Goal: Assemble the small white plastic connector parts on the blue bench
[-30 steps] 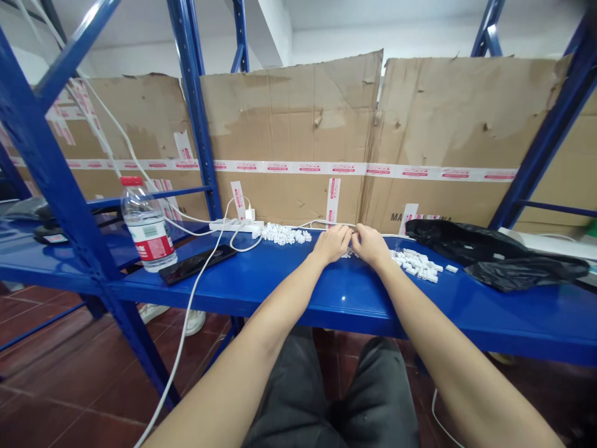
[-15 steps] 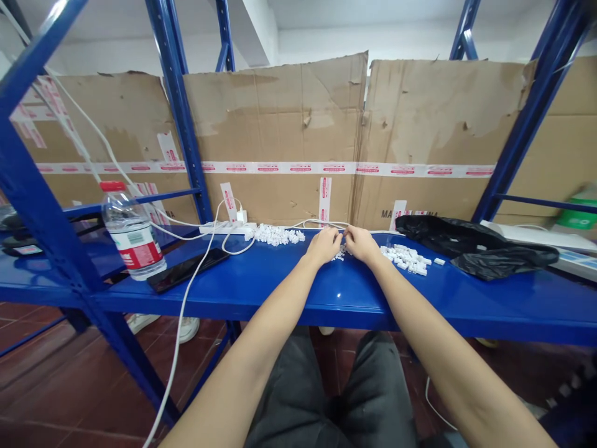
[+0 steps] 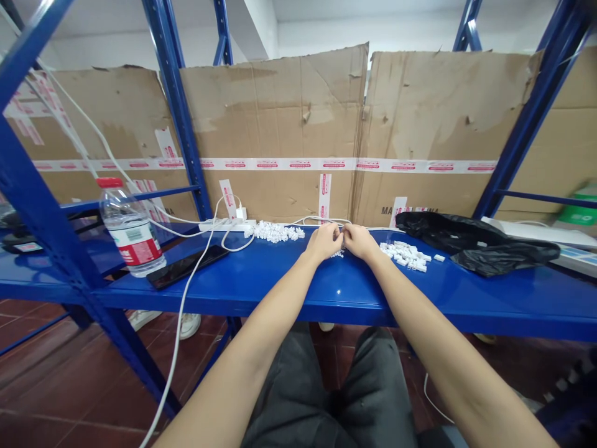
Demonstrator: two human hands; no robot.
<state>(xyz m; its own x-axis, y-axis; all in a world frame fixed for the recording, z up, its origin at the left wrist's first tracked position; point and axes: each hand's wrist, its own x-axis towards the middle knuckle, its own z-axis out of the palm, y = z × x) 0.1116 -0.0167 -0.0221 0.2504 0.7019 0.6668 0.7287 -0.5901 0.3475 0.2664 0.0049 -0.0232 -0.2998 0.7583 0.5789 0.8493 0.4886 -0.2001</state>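
Over the blue shelf top (image 3: 261,274), my left hand (image 3: 324,241) and my right hand (image 3: 358,240) meet at the fingertips. Both are closed with the fingers curled inward. Whatever they pinch is too small and too hidden to make out. Small white bits (image 3: 338,253) lie on the shelf just below the fingers. To the left of my hands is a heap of small white plastic pieces (image 3: 277,232). On the right, beside my right wrist, sits a pile of longer white block-shaped pieces (image 3: 405,255), with one loose piece (image 3: 439,257) apart from it.
A water bottle (image 3: 133,233) with a red cap and a black phone (image 3: 186,267) are at the left. White cables (image 3: 184,311) run from a power strip (image 3: 219,225) over the front edge. A black plastic bag (image 3: 485,249) lies at the right. Cardboard sheets (image 3: 280,130) stand behind.
My hands stay together, with the fingertips slightly closer and the left fingers more curled. The view has tipped a little, so the shelf and piles sit slightly higher.
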